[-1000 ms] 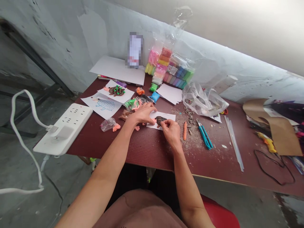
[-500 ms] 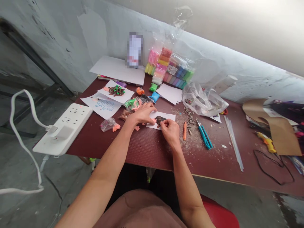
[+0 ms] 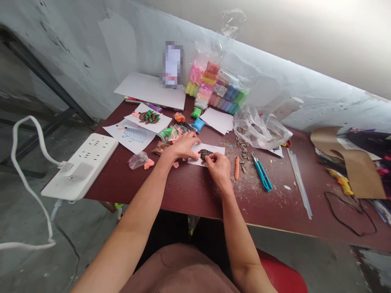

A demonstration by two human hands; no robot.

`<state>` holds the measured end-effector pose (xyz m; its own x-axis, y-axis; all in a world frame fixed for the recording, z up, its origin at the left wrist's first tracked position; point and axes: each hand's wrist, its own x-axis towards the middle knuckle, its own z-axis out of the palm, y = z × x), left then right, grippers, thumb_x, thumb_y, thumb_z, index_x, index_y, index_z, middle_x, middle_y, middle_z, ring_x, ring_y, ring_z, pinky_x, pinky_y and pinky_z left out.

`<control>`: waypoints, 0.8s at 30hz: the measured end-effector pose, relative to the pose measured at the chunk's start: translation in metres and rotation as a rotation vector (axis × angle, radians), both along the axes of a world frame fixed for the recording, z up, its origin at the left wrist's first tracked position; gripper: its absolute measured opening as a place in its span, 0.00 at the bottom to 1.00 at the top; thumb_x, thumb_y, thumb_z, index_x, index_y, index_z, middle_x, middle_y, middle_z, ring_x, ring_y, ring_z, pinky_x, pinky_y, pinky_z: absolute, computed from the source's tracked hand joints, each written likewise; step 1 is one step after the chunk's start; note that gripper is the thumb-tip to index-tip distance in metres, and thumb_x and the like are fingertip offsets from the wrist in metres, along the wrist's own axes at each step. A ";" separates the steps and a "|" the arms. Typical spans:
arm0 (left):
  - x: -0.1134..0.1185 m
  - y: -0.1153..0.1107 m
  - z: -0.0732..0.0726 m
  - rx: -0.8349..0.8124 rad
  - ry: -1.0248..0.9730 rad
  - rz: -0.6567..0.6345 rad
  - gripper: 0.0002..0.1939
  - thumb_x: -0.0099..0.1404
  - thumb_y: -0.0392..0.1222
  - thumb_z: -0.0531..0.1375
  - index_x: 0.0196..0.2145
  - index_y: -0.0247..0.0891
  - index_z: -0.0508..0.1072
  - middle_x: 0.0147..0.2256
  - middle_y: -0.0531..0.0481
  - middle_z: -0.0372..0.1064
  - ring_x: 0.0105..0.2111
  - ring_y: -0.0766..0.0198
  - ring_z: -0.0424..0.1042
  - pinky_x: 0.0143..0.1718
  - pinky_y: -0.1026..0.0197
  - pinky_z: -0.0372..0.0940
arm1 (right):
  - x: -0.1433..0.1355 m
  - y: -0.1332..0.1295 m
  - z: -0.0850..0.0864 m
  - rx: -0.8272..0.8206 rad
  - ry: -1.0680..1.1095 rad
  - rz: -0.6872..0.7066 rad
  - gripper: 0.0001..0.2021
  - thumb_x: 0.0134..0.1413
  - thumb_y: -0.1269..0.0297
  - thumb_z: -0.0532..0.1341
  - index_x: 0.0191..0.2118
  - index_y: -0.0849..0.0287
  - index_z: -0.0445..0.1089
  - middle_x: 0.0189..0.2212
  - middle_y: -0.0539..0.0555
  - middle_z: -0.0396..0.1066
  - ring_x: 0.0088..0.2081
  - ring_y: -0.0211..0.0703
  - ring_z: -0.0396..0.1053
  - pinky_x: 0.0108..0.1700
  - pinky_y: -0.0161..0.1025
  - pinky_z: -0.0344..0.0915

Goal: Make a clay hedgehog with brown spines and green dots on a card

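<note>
On a small white paper (image 3: pixel 218 150) lies a dark striped piece (image 3: pixel 203 154) that looks made of seeds, with pink clay at its left end. My left hand (image 3: pixel 183 146) rests over the paper's left part, thumb and fingers spread apart beside the pink end. The fingertips of my right hand (image 3: pixel 218 165) are pinched together at the right side of the dark piece; what they hold is too small to make out. Loose sunflower seeds (image 3: pixel 243 152) lie to the right, near an orange stick (image 3: pixel 237 168) and a teal-handled tool (image 3: pixel 262 175).
A finished-looking seed hedgehog (image 3: pixel 149 117) and a blue drawing (image 3: pixel 134 135) lie at the left, near a white power strip (image 3: pixel 88 156). Bagged colored clay (image 3: pixel 207 87) leans on the wall. A clear bag (image 3: pixel 259 132), glue sticks (image 3: pixel 301 183) and a yellow glue gun (image 3: pixel 342 182) are rightward.
The whole view has shifted very slightly. Both hands keep nearly the same position and pose around the dark piece.
</note>
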<state>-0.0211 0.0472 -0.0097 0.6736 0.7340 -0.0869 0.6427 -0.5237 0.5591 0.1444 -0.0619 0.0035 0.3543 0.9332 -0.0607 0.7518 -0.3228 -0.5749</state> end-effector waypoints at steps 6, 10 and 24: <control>0.000 -0.001 0.002 -0.014 0.018 0.003 0.34 0.53 0.47 0.70 0.58 0.42 0.75 0.59 0.43 0.65 0.61 0.41 0.61 0.63 0.47 0.60 | 0.028 -0.006 0.007 0.094 -0.036 -0.049 0.13 0.59 0.58 0.61 0.30 0.58 0.80 0.30 0.57 0.80 0.31 0.46 0.73 0.37 0.39 0.62; 0.000 0.000 0.002 -0.003 0.007 -0.001 0.33 0.53 0.48 0.71 0.57 0.45 0.75 0.59 0.44 0.66 0.59 0.42 0.63 0.62 0.47 0.61 | 0.073 0.009 0.015 0.066 -0.196 -0.165 0.14 0.59 0.61 0.59 0.36 0.61 0.83 0.35 0.62 0.82 0.36 0.52 0.76 0.40 0.42 0.65; -0.001 -0.001 0.008 -0.038 0.036 -0.013 0.34 0.53 0.49 0.69 0.58 0.43 0.74 0.60 0.43 0.64 0.60 0.40 0.61 0.63 0.44 0.59 | 0.099 0.090 0.016 -0.198 -0.514 -0.172 0.19 0.68 0.65 0.57 0.55 0.68 0.79 0.55 0.74 0.76 0.57 0.66 0.74 0.56 0.52 0.68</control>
